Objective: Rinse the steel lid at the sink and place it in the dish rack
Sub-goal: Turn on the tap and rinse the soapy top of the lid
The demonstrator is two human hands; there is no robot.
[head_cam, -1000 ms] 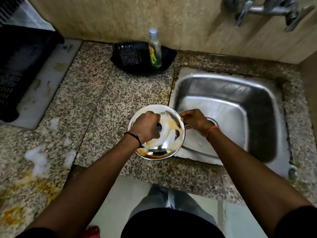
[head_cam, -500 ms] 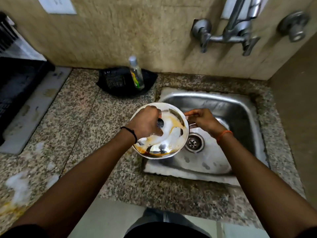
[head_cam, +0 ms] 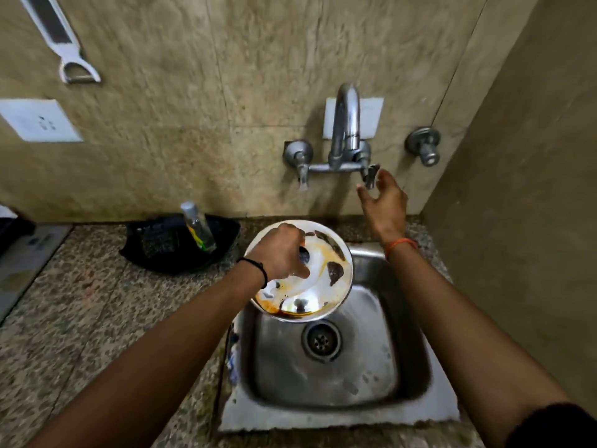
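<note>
A round steel lid (head_cam: 326,279), smeared with white foam and orange-brown residue, hangs over the back left part of the steel sink (head_cam: 326,373). My left hand (head_cam: 281,253) grips it around the dark knob at its middle. My right hand (head_cam: 384,202) is raised to the wall tap (head_cam: 345,137), fingers spread beside the right lever (head_cam: 370,177), touching or almost touching it. No water runs from the spout. The dish rack is a dark shape cut off at the far left edge (head_cam: 13,227).
A black tray (head_cam: 155,250) with a scrub pad and a clear soap bottle (head_cam: 198,226) sits on the granite counter left of the sink. A second valve (head_cam: 423,145) is on the wall at right. A side wall closes in the right. A peeler (head_cam: 64,50) hangs upper left.
My right hand let go of the lid's rim and rose to the tap's right lever. My left hand carried the lid further over the sink. The view tilted up toward the wall.
</note>
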